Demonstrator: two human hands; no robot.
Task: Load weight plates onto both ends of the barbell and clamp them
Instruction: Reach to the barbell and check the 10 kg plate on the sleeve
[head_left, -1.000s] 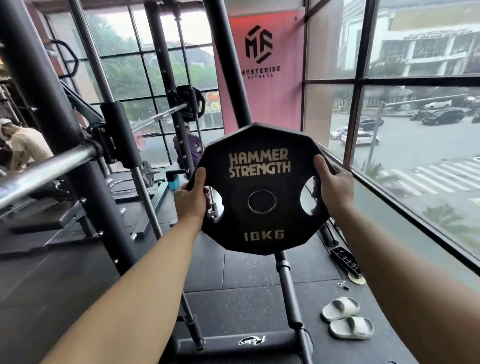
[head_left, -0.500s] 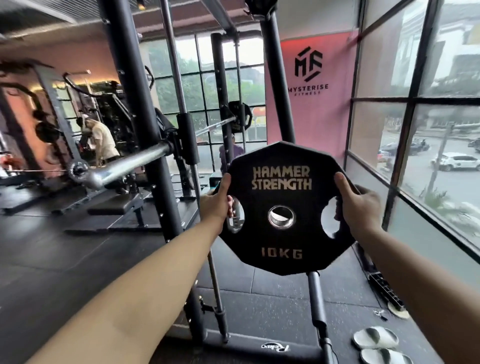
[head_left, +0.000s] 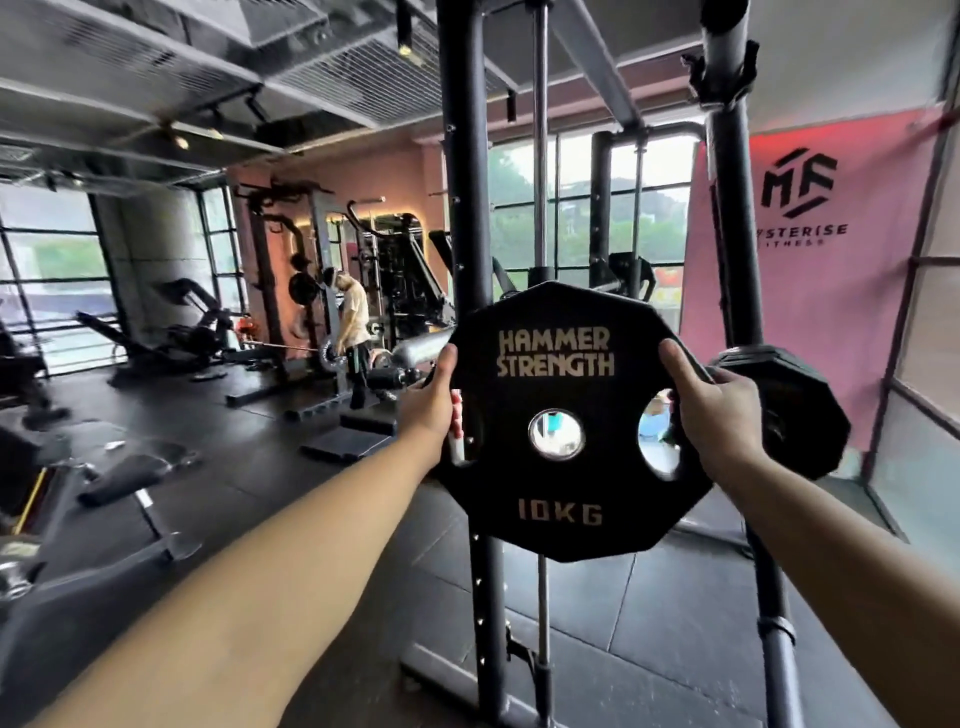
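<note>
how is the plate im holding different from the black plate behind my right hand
The held plate faces the camera, HAMMER STRENGTH and 10KG readable; the rear plate is angled, no lettering legible. The left hand and right hand grip the held plate through its side cut-outs; no hand holds the rear plate, which sits by the rack upright. Both are black with faceted edges.

Overcast daylight flooded through the windows (head_left: 582, 208), blowing them out; ceiling spotlights (head_left: 179, 140) glowed, edges bowed and motion-blurred.
</note>
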